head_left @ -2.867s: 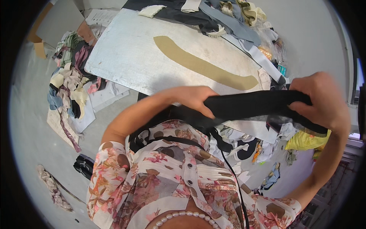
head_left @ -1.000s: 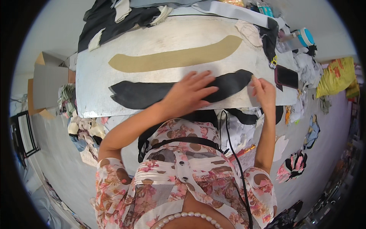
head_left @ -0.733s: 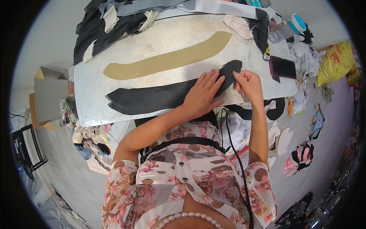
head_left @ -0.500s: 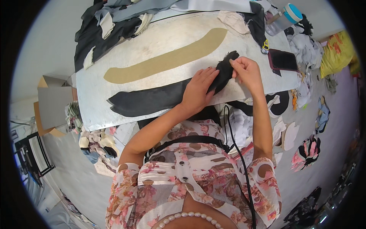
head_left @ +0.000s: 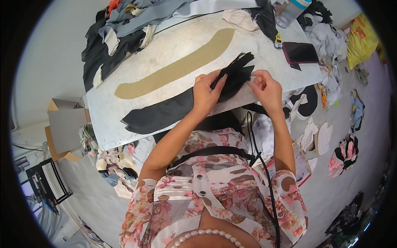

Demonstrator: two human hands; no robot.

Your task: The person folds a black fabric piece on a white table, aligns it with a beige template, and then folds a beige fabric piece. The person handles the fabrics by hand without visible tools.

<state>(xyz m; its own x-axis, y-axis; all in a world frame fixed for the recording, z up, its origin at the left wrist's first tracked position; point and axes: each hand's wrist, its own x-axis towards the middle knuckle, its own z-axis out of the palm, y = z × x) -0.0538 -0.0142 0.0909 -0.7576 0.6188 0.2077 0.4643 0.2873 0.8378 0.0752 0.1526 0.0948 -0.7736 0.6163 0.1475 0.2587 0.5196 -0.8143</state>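
A long black fabric strip (head_left: 165,110), in layers, lies curved along the near side of the table. My left hand (head_left: 206,93) grips it towards its right end, thumb on top, and the layers fan apart beyond the thumb. At that frayed right end, my right hand (head_left: 266,91) has thumb and forefinger pinched together at the cloth's edge; the exact pinch point is small and partly hidden. Behind the strip, a tan curved pattern piece (head_left: 175,66) lies flat, of a similar long shape.
Grey and black cloth (head_left: 103,62) is heaped along the table's far left edge. A phone (head_left: 301,53), a yellow tape measure (head_left: 278,41) and a clear jar (head_left: 290,14) with a blue lid stand at the right. Fabric scraps (head_left: 118,165) and a cardboard box (head_left: 68,126) are on the floor.
My left hand has gone from lying flat on the strip to gripping it and lifting its right end, where the layers now spread. My right hand has moved slightly down. The view has shifted.
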